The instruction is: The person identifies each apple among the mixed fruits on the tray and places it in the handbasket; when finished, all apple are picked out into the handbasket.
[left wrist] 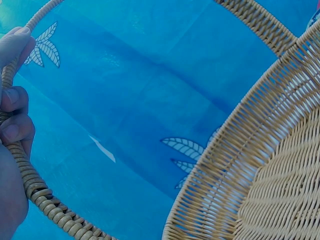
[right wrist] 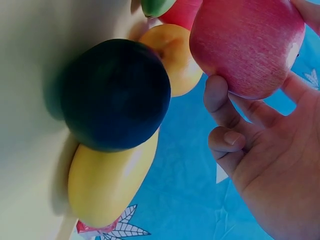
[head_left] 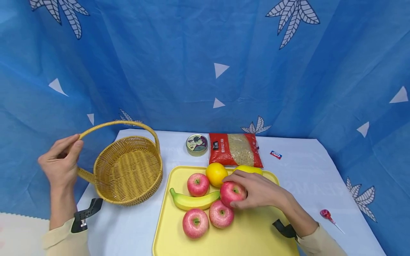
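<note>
My left hand (head_left: 62, 158) grips the handle (head_left: 116, 123) of a round wicker basket (head_left: 128, 202) at the left, which tilts toward me with its inside bare. Over a yellow tray (head_left: 256, 238), my right hand (head_left: 261, 190) holds a red apple (right wrist: 247, 45) between thumb and fingers. Below it on the tray are a banana (head_left: 193, 201), an orange (head_left: 216, 174) and three more apples, one at the back (head_left: 197, 184) and two in front (head_left: 195, 223). A yellow mango-like fruit (right wrist: 107, 182) and a dark round fruit (right wrist: 117, 95) show in the right wrist view; my hand hides the dark one from the head view.
Behind the tray stand a round tin (head_left: 196, 144) and a red bag of pale grains (head_left: 236, 150). A small blue-and-red wrapper (head_left: 276, 154) and a lollipop (head_left: 326, 214) lie at the right on the white tablecloth (head_left: 304, 177). A blue curtain (head_left: 179, 71) encloses the table's back and sides.
</note>
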A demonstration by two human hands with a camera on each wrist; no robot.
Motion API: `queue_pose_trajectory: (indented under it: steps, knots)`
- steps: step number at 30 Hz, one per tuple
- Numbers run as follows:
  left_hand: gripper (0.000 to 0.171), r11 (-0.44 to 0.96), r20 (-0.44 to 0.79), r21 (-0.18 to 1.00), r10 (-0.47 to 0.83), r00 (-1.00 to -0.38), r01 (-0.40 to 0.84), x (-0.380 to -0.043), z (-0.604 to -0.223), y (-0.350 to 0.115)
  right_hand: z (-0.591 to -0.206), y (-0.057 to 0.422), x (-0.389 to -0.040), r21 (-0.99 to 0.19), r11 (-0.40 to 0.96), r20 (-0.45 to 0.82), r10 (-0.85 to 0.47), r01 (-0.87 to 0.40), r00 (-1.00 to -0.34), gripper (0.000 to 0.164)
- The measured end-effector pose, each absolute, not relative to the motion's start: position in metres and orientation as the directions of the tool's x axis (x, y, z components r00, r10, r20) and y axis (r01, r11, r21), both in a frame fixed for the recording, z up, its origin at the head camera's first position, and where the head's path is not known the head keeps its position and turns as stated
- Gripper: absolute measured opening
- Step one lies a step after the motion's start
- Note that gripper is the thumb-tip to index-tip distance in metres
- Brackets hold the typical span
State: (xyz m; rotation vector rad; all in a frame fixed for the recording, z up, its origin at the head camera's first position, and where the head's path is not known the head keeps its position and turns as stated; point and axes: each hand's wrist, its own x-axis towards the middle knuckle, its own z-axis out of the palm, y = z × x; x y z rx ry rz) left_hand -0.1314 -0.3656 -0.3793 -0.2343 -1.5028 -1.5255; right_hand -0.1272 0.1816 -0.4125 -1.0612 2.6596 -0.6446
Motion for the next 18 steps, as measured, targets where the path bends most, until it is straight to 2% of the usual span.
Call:
queue_pose_trajectory:
  steps: [10,18]
  knots:
    - [0.023,0.17,0.695,0.675,-0.474,-0.541,0.718,-0.133,-0.383,-0.368,-0.41,0.172,-0.127,-0.45,0.639,-0.015,-0.704,-0.624,-0.71,0.058]
    - [0.023,0.171,0.692,0.678,-0.476,-0.543,0.715,-0.133,-0.384,-0.37,-0.408,0.161,-0.129,-0.453,0.642,-0.007,-0.697,-0.619,-0.717,0.063]
